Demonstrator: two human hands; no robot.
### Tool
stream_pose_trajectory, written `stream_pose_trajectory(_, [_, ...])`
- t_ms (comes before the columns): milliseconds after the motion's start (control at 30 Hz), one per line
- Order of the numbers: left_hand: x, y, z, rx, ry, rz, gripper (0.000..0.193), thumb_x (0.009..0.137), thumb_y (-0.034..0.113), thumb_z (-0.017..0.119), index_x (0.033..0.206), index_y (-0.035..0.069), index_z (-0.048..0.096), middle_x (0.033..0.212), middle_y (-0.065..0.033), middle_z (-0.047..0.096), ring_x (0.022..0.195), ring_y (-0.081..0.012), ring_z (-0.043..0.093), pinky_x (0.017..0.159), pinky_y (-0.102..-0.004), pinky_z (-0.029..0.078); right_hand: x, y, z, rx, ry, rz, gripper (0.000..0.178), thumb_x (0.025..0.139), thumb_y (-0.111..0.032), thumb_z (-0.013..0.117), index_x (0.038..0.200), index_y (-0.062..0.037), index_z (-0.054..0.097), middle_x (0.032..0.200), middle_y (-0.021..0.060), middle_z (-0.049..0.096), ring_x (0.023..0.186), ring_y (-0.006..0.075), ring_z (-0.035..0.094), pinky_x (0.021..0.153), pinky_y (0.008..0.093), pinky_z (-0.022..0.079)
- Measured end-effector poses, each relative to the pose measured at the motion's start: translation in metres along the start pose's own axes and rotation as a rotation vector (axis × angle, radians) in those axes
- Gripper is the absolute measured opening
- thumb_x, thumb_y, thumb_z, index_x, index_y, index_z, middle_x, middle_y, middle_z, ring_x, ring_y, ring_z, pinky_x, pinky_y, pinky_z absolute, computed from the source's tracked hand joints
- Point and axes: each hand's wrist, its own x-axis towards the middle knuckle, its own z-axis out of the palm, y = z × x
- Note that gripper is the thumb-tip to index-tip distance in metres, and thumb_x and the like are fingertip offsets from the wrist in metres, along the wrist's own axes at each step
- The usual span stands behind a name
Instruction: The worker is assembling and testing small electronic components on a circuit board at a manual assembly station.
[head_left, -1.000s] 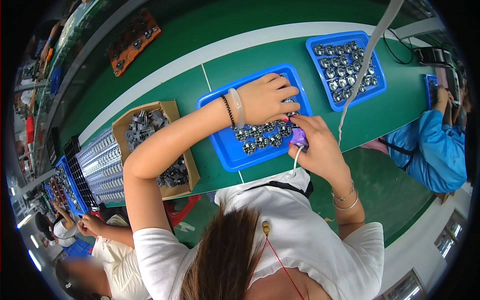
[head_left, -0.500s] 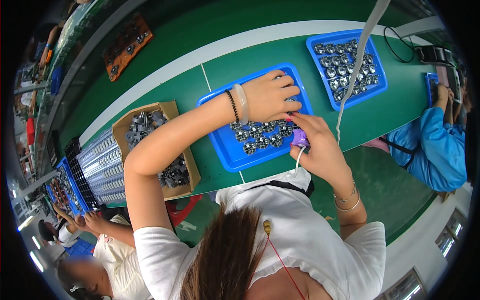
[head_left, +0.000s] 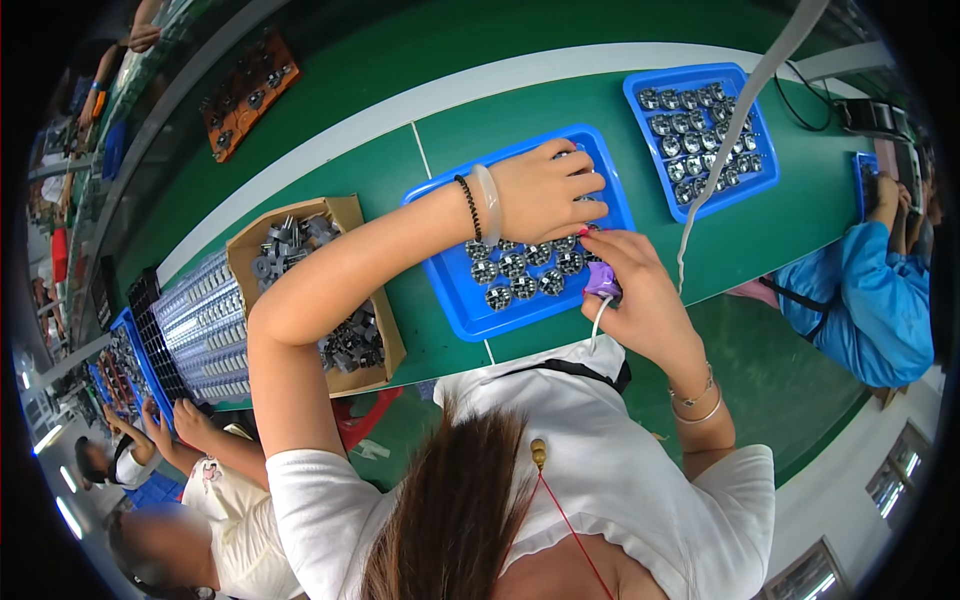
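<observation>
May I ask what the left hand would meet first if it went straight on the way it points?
The left hand would probably meet the right rim of the blue tray beneath it, though its height over the rim is unclear.

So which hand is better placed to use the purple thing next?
Probably the right hand: it holds the purple thing, close beside the metal parts in the blue tray. The left hand is spread palm down over other parts, so it seems less ready.
</observation>
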Motion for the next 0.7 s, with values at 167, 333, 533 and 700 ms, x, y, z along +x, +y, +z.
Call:
stream_pose_trajectory(167, [-0.006, 0.001, -0.004, -0.003, 0.009, -0.002, 0.031, 0.084, 0.029, 0.061, 0.112, 0.015, 0.059, 0.11, -0.0081, 0.055, 0.109, -0.0261, 0.051, 0.101, -0.0437, 0.036, 0.001, -0.003, 0.003, 0.015, -0.027, -0.02, 0.052, 0.067, -0.006, 0.065, 0.117, 0.0039, 0.058, 0.12, 0.0186, 0.058, 0.116, 0.0341, 0.05, 0.099, 0.0412, 0.041])
stream_pose_trajectory(333, [-0.014, 0.003, -0.009, -0.038, -0.03, -0.003, 0.028, 0.084, 0.028, 0.061, 0.108, 0.014, 0.06, 0.107, -0.008, 0.055, 0.107, -0.0251, 0.052, 0.1, -0.0428, 0.036, 0.003, -0.008, 0.007, 0.05, -0.05, -0.016, 0.053, 0.066, -0.006, 0.065, 0.118, 0.0044, 0.057, 0.12, 0.0188, 0.058, 0.115, 0.0343, 0.05, 0.099, 0.0412, 0.041])
stream_pose_trajectory(533, [-0.021, 0.004, -0.013, -0.029, -0.026, 0.032, 0.027, 0.084, 0.028, 0.062, 0.108, 0.014, 0.06, 0.109, -0.0084, 0.056, 0.105, -0.0251, 0.053, 0.1, -0.0426, 0.036, 0.003, -0.011, 0.011, 0.062, -0.047, -0.028, 0.053, 0.066, -0.007, 0.065, 0.117, 0.0042, 0.058, 0.121, 0.0189, 0.058, 0.115, 0.0349, 0.05, 0.099, 0.0412, 0.042])
stream_pose_trajectory(700, [-0.022, 0.006, -0.017, -0.101, 0.049, 0.0, 0.032, 0.083, 0.025, 0.063, 0.113, 0.013, 0.059, 0.117, -0.0113, 0.054, 0.111, -0.0285, 0.051, 0.1, -0.0454, 0.037, 0.003, -0.005, -0.005, 0.151, -0.059, -0.036, 0.049, 0.068, -0.009, 0.068, 0.116, 0.0003, 0.06, 0.118, 0.0166, 0.059, 0.111, 0.0319, 0.052, 0.096, 0.0391, 0.043])
